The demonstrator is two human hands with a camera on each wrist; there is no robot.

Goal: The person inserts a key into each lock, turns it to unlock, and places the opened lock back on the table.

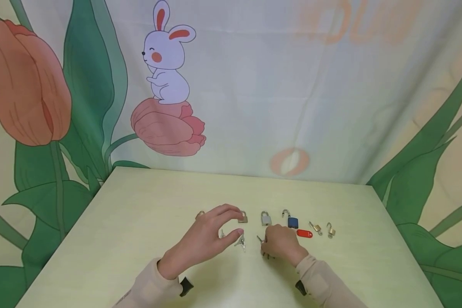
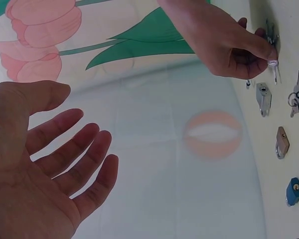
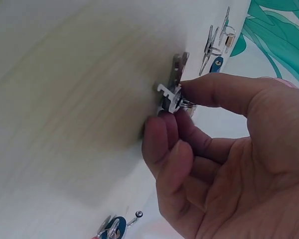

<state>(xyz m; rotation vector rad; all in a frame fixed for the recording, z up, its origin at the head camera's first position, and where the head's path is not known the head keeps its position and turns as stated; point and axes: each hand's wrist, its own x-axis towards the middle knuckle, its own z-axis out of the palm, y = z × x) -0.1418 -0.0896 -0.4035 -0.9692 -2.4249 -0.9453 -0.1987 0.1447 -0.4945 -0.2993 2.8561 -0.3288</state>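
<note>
My right hand (image 1: 282, 241) pinches a bunch of small keys (image 3: 170, 97) between thumb and fingers, low over the table. My left hand (image 1: 211, 231) hovers palm down further left, fingers spread and loosely bent, with nothing in them. Beneath its thumb lies another ring of keys (image 1: 241, 242). Beyond the fingertips is a brass-coloured padlock (image 1: 243, 218), partly covered. A silver padlock (image 1: 266, 220) lies beyond my right hand. Next to that is a blue padlock (image 1: 293, 223), its shackle swung open. In the left wrist view, another blue padlock (image 2: 294, 192) lies past the brass one.
A red tag (image 1: 304, 233) lies right of my right hand. Farther right are two small brass padlocks, one with a key by it (image 1: 317, 229), the other with its shackle open (image 1: 331, 232). A printed curtain (image 1: 246, 107) hangs along the far edge of the pale table (image 1: 146, 201).
</note>
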